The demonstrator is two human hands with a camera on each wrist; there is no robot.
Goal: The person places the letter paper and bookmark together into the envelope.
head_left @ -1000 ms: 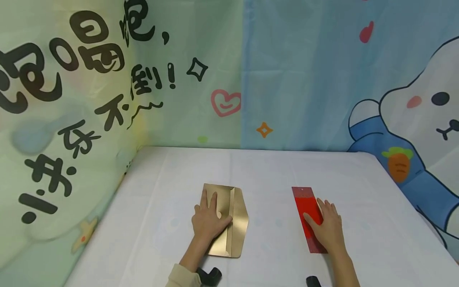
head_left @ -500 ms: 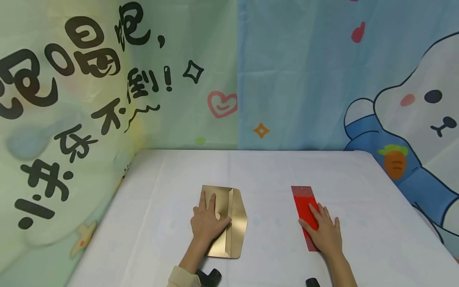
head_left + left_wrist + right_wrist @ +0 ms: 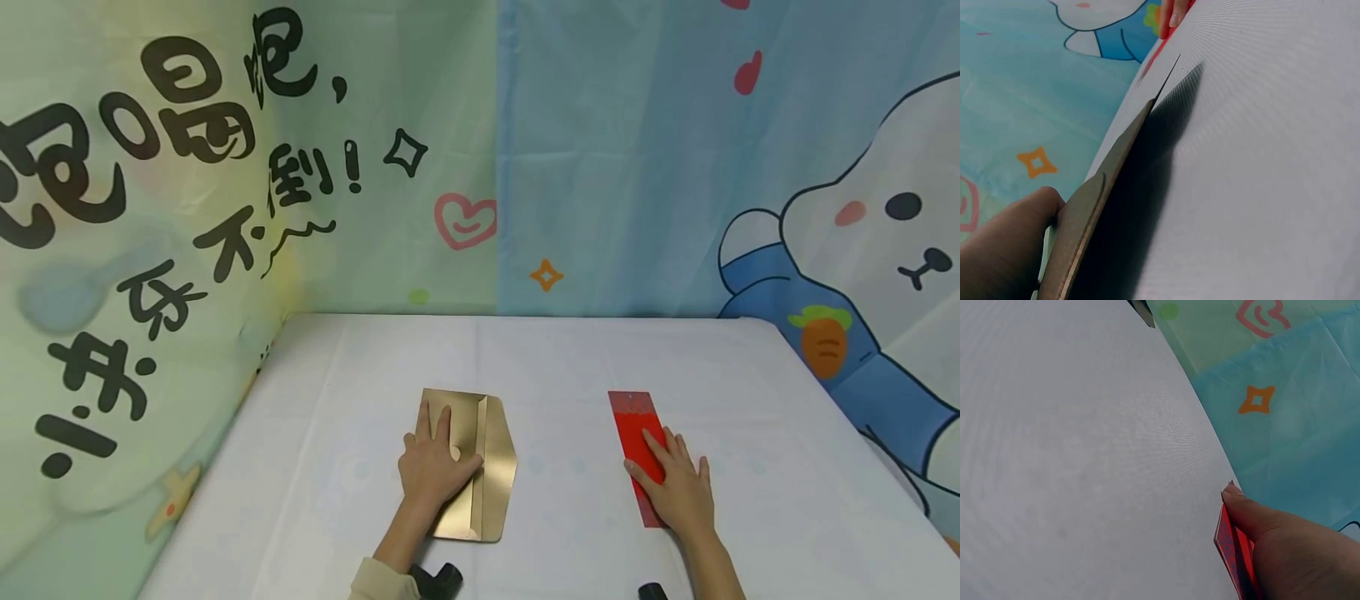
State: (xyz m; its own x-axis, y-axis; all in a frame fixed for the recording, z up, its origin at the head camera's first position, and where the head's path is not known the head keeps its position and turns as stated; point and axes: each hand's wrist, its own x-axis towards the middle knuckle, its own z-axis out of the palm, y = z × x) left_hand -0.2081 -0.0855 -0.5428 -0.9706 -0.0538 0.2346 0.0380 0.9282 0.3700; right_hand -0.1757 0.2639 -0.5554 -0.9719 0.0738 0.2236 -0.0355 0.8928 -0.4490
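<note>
A gold paper envelope (image 3: 495, 492) lies on the white table, its pointed flap opened out to the right. On it rests my left hand (image 3: 435, 475), fingers spread and straight, thumb reaching to the flap's fold. In the left wrist view the flap's edge stands over a dark shadow, beside my thumb (image 3: 1019, 231). Farther right is a long, narrow red packet (image 3: 636, 429) with darker ends. My right hand (image 3: 686, 496) rests over its lower part, thumb at the left edge and extended fingers across the top. The packet's lower right part is hidden beneath that hand.
A white cloth covers the table (image 3: 555, 367). Printed curtains (image 3: 600, 167) stand behind it and along its left side. Black wrist-camera parts (image 3: 438, 581) show near the front edge below the left hand.
My right hand has shifted slightly left and its fingers now lie across the red packet's face. My left hand stays on the gold envelope. The head view has shifted a little.
</note>
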